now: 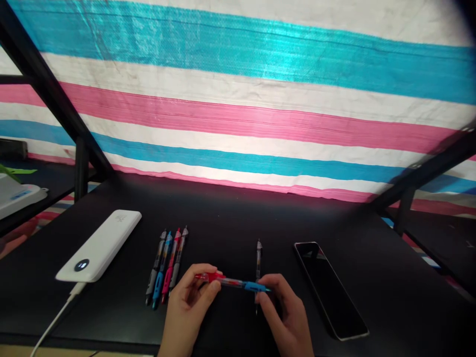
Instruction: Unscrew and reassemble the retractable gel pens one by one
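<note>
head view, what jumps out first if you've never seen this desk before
The striped tarp in cyan, pink and white fills the back. In front, the left hand and right hand hold a red-and-blue pen level over the black table, with four pens left of them and a phone to the right.

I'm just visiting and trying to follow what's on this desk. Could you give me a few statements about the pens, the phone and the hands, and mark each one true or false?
1. Both hands hold one pen between them: the left hand at its red end, the right hand at its blue end. True.
2. Four pens lie side by side left of the hands. True.
3. The phone lies with its screen lit up. False: the screen is dark.
4. The white power bank has no cable. False: a white cable is plugged into its near end.
5. The single pen beyond the hands is inside the row of four. False: it lies apart, nearer the phone.
</note>
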A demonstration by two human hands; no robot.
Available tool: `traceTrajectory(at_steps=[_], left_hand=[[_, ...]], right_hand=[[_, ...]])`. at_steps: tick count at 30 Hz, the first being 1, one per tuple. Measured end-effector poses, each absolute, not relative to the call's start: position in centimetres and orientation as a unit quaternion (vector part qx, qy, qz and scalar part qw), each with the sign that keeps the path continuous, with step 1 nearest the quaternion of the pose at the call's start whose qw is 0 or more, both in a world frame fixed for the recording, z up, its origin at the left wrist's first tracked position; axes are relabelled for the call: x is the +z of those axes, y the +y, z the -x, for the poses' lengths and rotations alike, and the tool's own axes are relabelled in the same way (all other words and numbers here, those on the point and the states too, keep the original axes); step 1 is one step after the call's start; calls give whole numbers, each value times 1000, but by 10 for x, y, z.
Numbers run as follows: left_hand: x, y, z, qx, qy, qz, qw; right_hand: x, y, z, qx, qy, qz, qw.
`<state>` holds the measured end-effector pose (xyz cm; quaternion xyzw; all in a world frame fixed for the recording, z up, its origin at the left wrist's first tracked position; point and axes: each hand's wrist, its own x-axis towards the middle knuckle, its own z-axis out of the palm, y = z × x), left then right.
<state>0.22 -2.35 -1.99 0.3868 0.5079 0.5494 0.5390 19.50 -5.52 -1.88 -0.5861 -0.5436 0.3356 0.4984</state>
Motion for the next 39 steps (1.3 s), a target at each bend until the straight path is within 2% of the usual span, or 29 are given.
traceTrajectory(at_steps=[6,18,23,26,30,39], left_hand=[[-15,-26,-8,576,512,-346,535],[-22,-25,0,555,501,-369,552],[-21,-26,-1,560,502,-361,552],[-21,-25,-2,566,495,-342,563],[-21,-25,-2,575,486,-322,574],[-21,-22,-1,610,456,-284,583]], right_hand=[[-19,-56,-194,339,-553,589,483],[-18,-54,-191,297,-542,599,509],[-19,-55,-192,338,-535,598,492],[-19,-56,-193,323,-552,594,488],[-21,-58,-193,294,-550,588,515],[-17,-61,-197,311,-458,590,587]])
